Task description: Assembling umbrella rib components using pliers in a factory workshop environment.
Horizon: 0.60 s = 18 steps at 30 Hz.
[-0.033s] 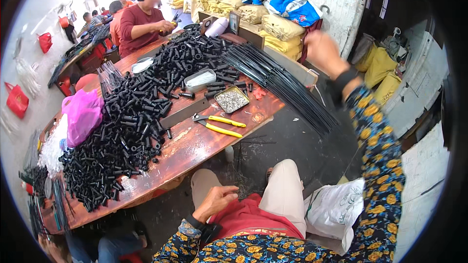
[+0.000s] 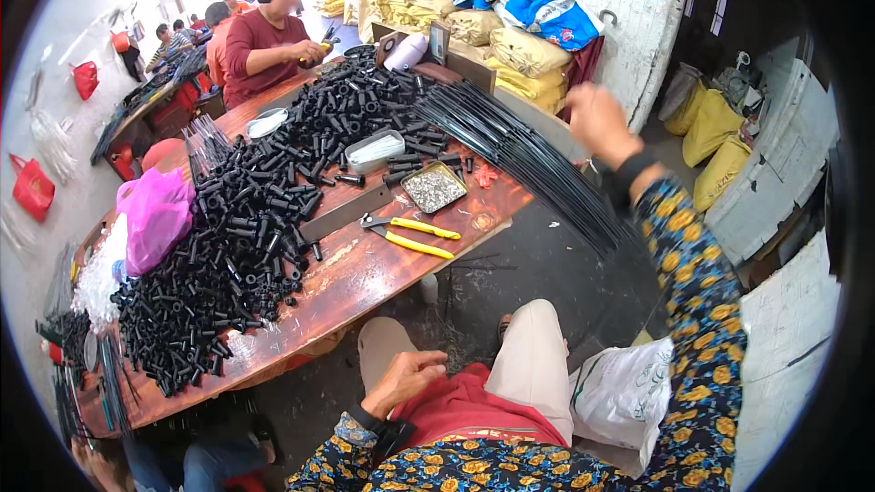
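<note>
My left hand [image 2: 407,379] hovers low over my lap beside my red top, its fingers loosely stretched to the right with nothing visible in them. At the right, my right hand [image 2: 602,124] is raised past the table's end, near a bundle of long black rods [image 2: 524,159]. Its fingers are curled in; whatever they hold, if anything, is hidden. On the table lie yellow-handled pliers [image 2: 415,232], nearest to me. Behind them is a square metal tin [image 2: 434,188] of small silvery pieces. A big heap of short black tubular parts [image 2: 260,205] covers much of the tabletop.
The brown wooden table [image 2: 360,269] slants across the view. A clear plastic box [image 2: 375,153] and a pink plastic bag [image 2: 155,219] sit on it. A white sack [image 2: 624,392] stands by my right leg. Across the table a co-worker [image 2: 266,46] handles a yellow-handled tool.
My right hand and forearm have moved slightly down and to the left. My left hand and the things on the table stay where they were.
</note>
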{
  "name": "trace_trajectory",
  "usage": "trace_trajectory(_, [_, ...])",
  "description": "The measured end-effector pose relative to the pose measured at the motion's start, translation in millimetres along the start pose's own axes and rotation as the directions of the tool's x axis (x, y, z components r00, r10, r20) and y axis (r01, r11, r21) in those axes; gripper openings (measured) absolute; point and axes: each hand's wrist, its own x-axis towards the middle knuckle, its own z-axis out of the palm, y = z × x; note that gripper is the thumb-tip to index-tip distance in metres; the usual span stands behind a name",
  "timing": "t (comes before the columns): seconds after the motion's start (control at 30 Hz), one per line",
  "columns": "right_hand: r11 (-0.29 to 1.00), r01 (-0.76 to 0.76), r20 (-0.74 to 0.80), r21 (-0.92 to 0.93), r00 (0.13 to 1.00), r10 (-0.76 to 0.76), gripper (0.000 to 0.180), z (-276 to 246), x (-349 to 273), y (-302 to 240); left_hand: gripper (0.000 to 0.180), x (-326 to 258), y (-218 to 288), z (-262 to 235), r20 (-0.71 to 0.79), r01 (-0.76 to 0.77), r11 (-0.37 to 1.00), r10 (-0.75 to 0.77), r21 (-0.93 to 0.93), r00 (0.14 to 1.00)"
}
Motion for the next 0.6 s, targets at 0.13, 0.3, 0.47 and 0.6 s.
trace_trajectory(0.13, [0.993, -0.099, 0.147, 0.058, 0.985, 0.090, 0.014, 40, -73, -18, 0.034, -5, -16, 6, 0.007, 0.009, 0.998, -0.008, -0.061, 1.000])
trace_trajectory(0.3, [0.988, -0.145, 0.151, 0.052, 0.979, 0.136, 0.023, 57, -98, 13, 0.030, 0, -28, 9, 0.049, 0.026, 0.993, -0.021, -0.116, 0.999])
trace_trajectory(0.47, [0.982, -0.166, 0.103, 0.087, 0.982, 0.157, 0.026, 69, -112, 29, 0.035, 1, -16, 7, 0.053, 0.025, 1.000, -0.026, 0.016, 0.998])
trace_trajectory(0.6, [0.973, -0.231, 0.164, 0.013, 0.960, 0.226, 0.022, 43, -107, 21, 0.040, 6, 4, 7, 0.074, 0.062, 0.997, -0.065, 0.043, 0.995])
